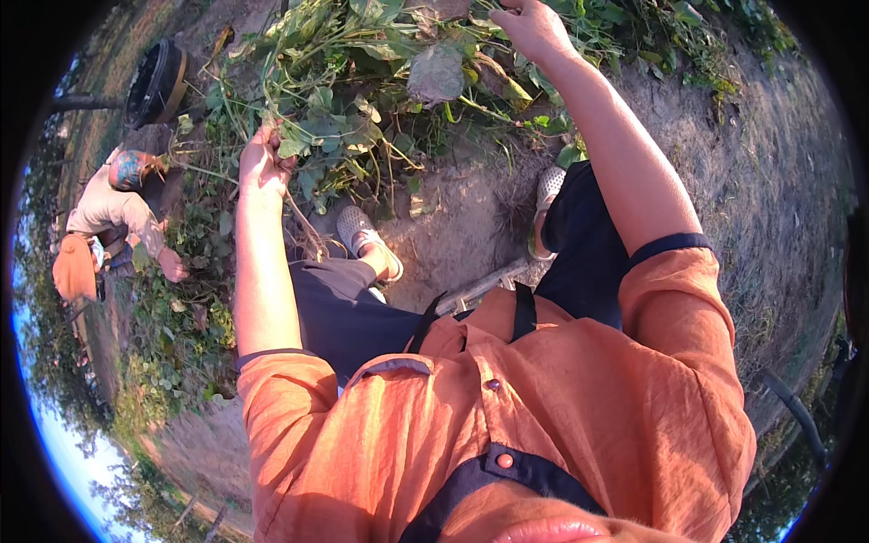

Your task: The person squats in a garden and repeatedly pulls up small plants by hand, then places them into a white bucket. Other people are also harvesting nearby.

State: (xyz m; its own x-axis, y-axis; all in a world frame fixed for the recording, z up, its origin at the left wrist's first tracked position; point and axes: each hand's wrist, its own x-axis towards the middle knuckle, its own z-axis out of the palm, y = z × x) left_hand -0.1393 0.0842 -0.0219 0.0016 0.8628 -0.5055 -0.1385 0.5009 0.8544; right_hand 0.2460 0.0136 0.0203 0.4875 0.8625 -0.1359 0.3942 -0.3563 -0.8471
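My left hand [265, 163] is closed around green plant stems at the left side of a leafy vine heap [380, 129]; a brown root-like strand hangs below it. At the top of the view, my right hand [531, 27] reaches over the foliage, its fingertips cut off by the frame's edge, so I cannot tell what it touches. Between the hands lie broad green leaves and a greyish withered leaf [436, 73].
Another person [119, 207] in a light shirt bends over the plants at the left. A dark bucket [155, 83] stands at the upper left. Bare soil [448, 231] lies between my feet, and a wooden piece [483, 285] is beneath me.
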